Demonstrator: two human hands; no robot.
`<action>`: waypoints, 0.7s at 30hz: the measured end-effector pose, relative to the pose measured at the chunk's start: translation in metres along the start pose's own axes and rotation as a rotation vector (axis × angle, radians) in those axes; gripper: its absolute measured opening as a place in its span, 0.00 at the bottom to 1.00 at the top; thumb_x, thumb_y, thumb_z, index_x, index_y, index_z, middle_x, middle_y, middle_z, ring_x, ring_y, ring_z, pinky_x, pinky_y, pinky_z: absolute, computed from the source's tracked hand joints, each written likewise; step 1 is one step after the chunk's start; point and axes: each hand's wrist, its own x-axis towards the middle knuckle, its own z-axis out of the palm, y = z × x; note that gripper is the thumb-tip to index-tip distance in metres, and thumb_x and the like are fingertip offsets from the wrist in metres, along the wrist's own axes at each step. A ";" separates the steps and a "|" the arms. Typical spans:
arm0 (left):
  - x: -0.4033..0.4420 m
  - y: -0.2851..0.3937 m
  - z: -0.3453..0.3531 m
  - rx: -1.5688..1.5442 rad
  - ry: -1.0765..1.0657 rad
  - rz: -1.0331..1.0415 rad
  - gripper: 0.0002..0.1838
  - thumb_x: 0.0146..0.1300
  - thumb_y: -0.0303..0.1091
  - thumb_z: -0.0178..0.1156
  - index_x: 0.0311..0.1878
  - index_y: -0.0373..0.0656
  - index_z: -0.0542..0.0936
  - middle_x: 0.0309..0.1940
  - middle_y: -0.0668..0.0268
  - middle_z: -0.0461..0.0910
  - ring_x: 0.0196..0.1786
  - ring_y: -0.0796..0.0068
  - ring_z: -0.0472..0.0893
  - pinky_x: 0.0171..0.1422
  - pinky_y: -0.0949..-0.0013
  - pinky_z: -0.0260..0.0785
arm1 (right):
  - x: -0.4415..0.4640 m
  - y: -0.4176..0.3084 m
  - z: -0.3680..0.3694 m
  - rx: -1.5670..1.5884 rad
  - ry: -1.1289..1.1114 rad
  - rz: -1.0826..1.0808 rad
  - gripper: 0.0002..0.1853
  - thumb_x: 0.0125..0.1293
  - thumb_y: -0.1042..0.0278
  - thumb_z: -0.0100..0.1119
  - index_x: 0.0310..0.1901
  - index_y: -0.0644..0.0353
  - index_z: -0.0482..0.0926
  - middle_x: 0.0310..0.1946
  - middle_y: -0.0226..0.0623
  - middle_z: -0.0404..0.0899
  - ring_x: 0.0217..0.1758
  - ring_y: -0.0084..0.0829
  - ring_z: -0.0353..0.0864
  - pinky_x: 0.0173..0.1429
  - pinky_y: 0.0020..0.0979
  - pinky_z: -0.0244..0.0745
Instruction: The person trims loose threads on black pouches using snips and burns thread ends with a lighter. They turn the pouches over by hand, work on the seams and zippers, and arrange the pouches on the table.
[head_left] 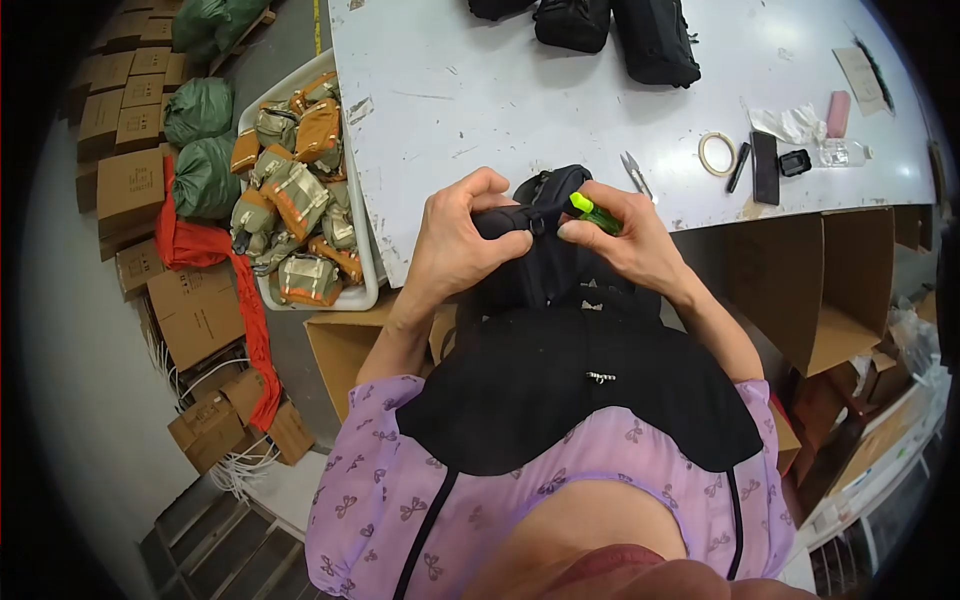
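A black fabric bag rests against my front at the table edge, under both hands. My left hand is closed on the bag's upper edge, its thumb pressed near a small dark ring or buckle. On the other side, my right hand is closed around a bright yellow-green object, whose kind is mostly hidden by the fingers. The right fingertips also meet the bag's black fabric close to the left thumb. Thread snips lie on the table just beyond my right hand.
Several black bags lie at the table's far side. On the right are a tape roll, a black marker and a plastic bottle. A white bin of tan-and-orange pouches stands left; open cardboard boxes sit below right.
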 end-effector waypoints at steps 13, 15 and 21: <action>-0.008 0.006 0.002 0.043 0.014 0.050 0.24 0.43 0.28 0.71 0.44 0.33 0.73 0.32 0.64 0.84 0.34 0.85 0.76 0.41 0.77 0.70 | -0.005 -0.012 0.033 -0.340 0.239 -0.064 0.23 0.72 0.55 0.51 0.20 0.59 0.74 0.11 0.39 0.67 0.15 0.41 0.69 0.22 0.39 0.61; -0.009 0.006 0.003 0.032 0.010 0.057 0.24 0.44 0.28 0.71 0.44 0.33 0.72 0.32 0.64 0.84 0.34 0.85 0.76 0.41 0.77 0.70 | -0.007 -0.009 0.038 -0.378 0.277 -0.118 0.23 0.73 0.58 0.51 0.18 0.59 0.70 0.10 0.39 0.66 0.15 0.42 0.70 0.21 0.39 0.60; -0.011 0.005 0.003 0.053 0.005 0.075 0.24 0.44 0.28 0.71 0.45 0.32 0.72 0.33 0.63 0.84 0.35 0.85 0.76 0.42 0.77 0.70 | -0.007 -0.003 0.043 -0.467 0.350 -0.264 0.20 0.72 0.63 0.51 0.20 0.59 0.67 0.12 0.38 0.68 0.14 0.41 0.70 0.20 0.39 0.61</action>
